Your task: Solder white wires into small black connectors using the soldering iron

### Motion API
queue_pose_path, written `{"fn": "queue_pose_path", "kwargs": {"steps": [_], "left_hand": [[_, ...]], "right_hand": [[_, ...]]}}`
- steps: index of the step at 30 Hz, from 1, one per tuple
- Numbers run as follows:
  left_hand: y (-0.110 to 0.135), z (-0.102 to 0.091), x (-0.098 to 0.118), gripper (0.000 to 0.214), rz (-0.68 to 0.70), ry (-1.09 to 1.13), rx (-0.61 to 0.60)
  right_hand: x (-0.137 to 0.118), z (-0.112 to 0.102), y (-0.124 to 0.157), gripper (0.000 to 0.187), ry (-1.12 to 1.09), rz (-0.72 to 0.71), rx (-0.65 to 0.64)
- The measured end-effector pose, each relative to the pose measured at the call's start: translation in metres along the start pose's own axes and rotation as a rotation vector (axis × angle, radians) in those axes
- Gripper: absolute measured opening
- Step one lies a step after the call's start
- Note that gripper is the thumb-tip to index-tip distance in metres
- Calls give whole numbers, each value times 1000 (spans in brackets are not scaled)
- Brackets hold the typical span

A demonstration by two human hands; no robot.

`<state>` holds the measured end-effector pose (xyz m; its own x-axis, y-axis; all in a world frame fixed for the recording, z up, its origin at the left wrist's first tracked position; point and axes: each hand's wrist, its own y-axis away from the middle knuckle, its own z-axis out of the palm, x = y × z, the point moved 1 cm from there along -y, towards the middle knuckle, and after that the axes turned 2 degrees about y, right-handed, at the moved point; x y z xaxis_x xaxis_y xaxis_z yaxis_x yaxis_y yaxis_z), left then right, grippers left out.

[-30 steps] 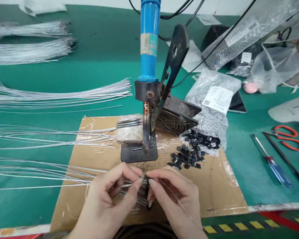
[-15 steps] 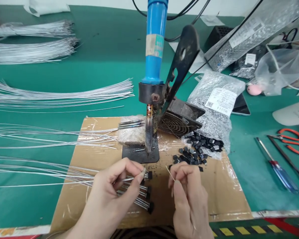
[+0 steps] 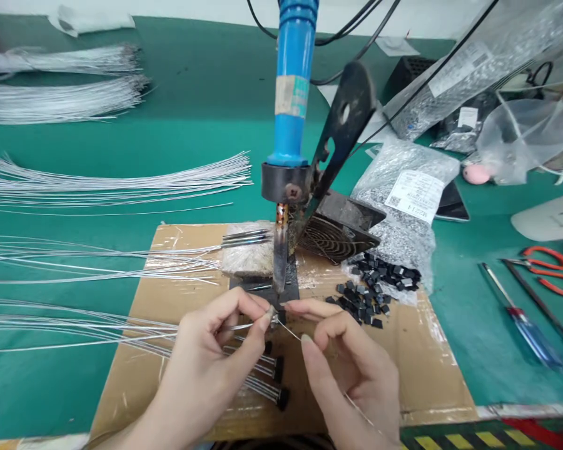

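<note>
My left hand [image 3: 206, 362] is closed in a pinch on a thin white wire [image 3: 238, 327], whose end has a small part at my fingertips, mostly hidden. My right hand [image 3: 356, 362] has closed round a fine solder wire [image 3: 291, 331] that passes by the thumb and reaches that part. Its index finger stretches close to my left fingertips. Above both hands, a blue-handled soldering iron [image 3: 291, 112] points down in its stand, its tip just over the fingers. Below my left fingers, several wires with black ends [image 3: 276, 369] lie on the cardboard [image 3: 417, 375].
Small black pieces [image 3: 363, 303] lie in a pile right of the iron, near a small fan [image 3: 340, 234] and a bubble-wrap bag [image 3: 413, 194]. White wire bundles [image 3: 122, 181] spread over the left side. A screwdriver [image 3: 528, 325] and red-handled pliers [image 3: 551, 259] lie at right.
My right hand has moved left and slightly up, bringing the solder wire to the part in my left hand. Its index finger has stretched out. My left hand is nearly still.
</note>
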<state>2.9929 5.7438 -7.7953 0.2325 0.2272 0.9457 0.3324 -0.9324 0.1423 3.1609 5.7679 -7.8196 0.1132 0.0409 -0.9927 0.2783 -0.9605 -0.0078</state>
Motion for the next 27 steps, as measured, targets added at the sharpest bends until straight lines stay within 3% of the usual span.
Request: {"fn": "queue_pose_path", "kwargs": {"steps": [10, 27], "left_hand": [[-11, -2, 5, 13, 41, -28, 11], [-16, -1, 13, 14, 47, -25, 39]], "right_hand": [[-1, 4, -11, 19, 4, -44, -5], [-6, 2, -16, 18, 21, 19, 31]]}}
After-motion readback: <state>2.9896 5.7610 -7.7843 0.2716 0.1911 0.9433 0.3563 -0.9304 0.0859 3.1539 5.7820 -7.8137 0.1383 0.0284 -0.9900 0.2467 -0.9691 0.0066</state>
